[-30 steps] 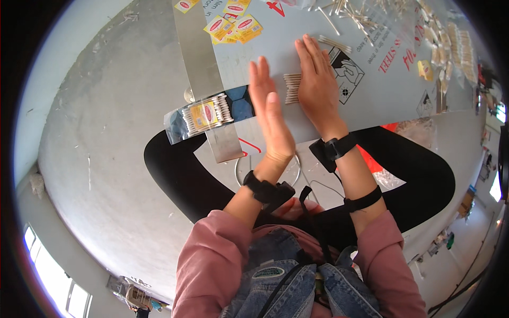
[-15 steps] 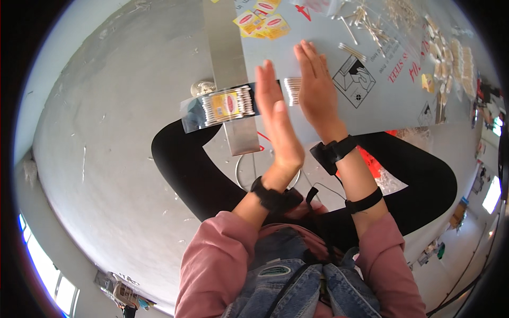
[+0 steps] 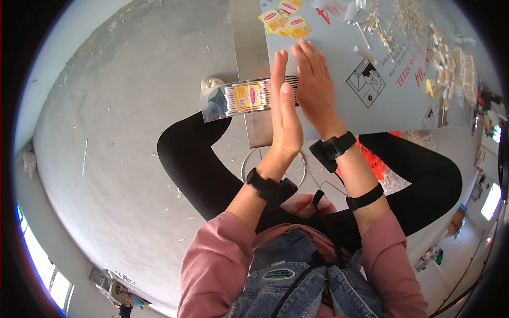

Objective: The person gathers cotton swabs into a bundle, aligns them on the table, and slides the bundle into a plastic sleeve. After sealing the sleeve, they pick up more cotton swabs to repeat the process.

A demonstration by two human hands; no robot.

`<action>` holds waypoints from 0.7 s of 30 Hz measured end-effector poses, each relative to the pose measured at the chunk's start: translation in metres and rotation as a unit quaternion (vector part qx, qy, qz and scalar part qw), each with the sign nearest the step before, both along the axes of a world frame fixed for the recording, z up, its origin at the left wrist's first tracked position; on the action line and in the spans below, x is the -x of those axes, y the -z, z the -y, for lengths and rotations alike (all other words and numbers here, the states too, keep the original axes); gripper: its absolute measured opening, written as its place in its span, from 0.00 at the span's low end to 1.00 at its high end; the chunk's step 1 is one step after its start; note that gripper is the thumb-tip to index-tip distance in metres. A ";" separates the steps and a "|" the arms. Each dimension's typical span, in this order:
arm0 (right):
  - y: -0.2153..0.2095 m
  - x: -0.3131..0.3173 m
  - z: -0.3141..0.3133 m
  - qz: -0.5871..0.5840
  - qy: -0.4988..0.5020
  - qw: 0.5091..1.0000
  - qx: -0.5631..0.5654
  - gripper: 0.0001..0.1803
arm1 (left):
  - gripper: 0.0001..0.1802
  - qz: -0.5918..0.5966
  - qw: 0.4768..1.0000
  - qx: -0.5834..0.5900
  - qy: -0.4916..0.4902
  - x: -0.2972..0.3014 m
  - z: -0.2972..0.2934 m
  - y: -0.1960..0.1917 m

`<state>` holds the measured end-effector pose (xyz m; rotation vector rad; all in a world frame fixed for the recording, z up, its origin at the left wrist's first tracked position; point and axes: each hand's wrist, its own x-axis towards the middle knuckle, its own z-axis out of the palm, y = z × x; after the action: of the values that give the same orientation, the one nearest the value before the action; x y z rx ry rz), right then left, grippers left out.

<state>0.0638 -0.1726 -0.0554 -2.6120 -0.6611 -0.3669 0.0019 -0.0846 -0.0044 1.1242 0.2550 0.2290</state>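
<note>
My left hand [image 3: 285,106] is on edge, fingers straight and thumb up, across a row of cotton swabs. My right hand [image 3: 317,87] lies to its right with fingers extended and close together, tilted palm inward. A few cotton swabs [image 3: 292,82] show in the narrow gap between the hands. Left of my left hand, a clear plastic sleeve [image 3: 214,106] holds a packed row of swabs [image 3: 269,94] and a yellow label card [image 3: 247,97]. It overhangs the table edge. My palms hide the rest of the row.
Loose yellow cards [image 3: 286,21] lie at the far edge of the grey table [image 3: 331,63]. Scattered swabs [image 3: 384,37] and swab bundles [image 3: 466,77] lie at the far right. A metal strip [image 3: 249,47] runs along the table's left side. Below are my black-clad legs [image 3: 199,164].
The gap between my hands has narrowed, with my right hand moving left over the table toward my left hand. The whole view has shifted slightly, so the table appears further right.
</note>
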 end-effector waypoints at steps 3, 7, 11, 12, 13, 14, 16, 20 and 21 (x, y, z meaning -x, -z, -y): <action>-0.002 0.003 0.000 0.001 -0.007 1.000 -0.009 0.26 | 0.36 0.011 1.000 0.000 -0.010 -0.002 0.000 0.008; -0.002 0.002 0.000 0.004 0.008 1.000 0.012 0.26 | 0.37 0.022 1.000 -0.001 -0.018 -0.005 0.000 0.016; -0.004 0.002 -0.001 0.003 0.017 0.999 0.031 0.26 | 0.35 0.036 0.999 0.016 -0.032 -0.003 -0.009 0.010; -0.004 0.002 -0.001 0.004 0.016 1.000 0.024 0.26 | 0.34 0.024 0.999 -0.021 -0.019 -0.001 -0.011 0.002; -0.003 0.002 -0.001 0.004 0.019 1.000 0.023 0.26 | 0.33 0.012 0.998 -0.058 -0.007 0.000 -0.015 -0.003; -0.004 0.003 -0.004 0.006 0.018 1.000 0.014 0.25 | 0.34 0.036 0.994 -0.101 0.016 0.005 -0.024 0.002; -0.003 0.003 0.003 0.009 0.024 1.000 0.013 0.25 | 0.36 -0.013 0.987 -0.147 0.059 0.011 -0.029 -0.022; -0.002 0.006 -0.001 0.009 0.020 1.000 0.015 0.26 | 0.35 -0.041 0.994 -0.087 0.047 0.019 -0.029 -0.020; -0.001 0.005 -0.003 0.012 0.021 1.000 0.012 0.26 | 0.35 -0.030 0.999 -0.029 0.023 0.019 -0.028 -0.017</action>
<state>0.0588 -0.1701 -0.0540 -2.6514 -0.6215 -0.4055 -0.0174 -0.0569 0.0129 1.1937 0.2767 0.1626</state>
